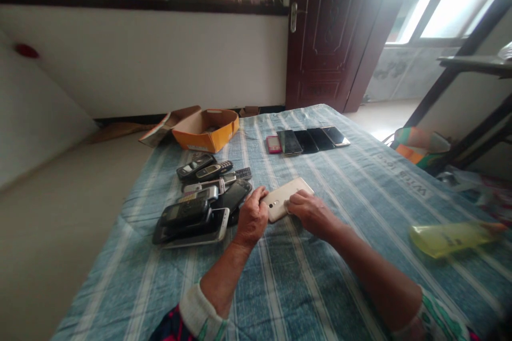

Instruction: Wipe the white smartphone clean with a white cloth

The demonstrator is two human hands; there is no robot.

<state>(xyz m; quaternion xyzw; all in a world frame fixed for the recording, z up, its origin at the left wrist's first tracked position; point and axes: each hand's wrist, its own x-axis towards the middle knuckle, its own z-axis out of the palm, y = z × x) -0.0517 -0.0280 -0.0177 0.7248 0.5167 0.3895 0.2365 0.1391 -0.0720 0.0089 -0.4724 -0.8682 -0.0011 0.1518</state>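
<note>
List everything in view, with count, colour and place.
gold phone: 1, pale gold, back up, mid-table, held between both hands
phone pile: roughly ten, exact count unclear, black and grey, left of the hands
phone row: 5, one pink and four dark, side by side at the far end of the table
box: 1, orange, open, far left of the table
lid: 1, brown cardboard, left of the box
bottle: 1, yellow, lying on its side at the right edge
cloth: 1, blue striped, covers the table
door: 1, dark brown, behind the table
left hand: grips the gold phone's left end
right hand: rests on the gold phone's near edge
</note>
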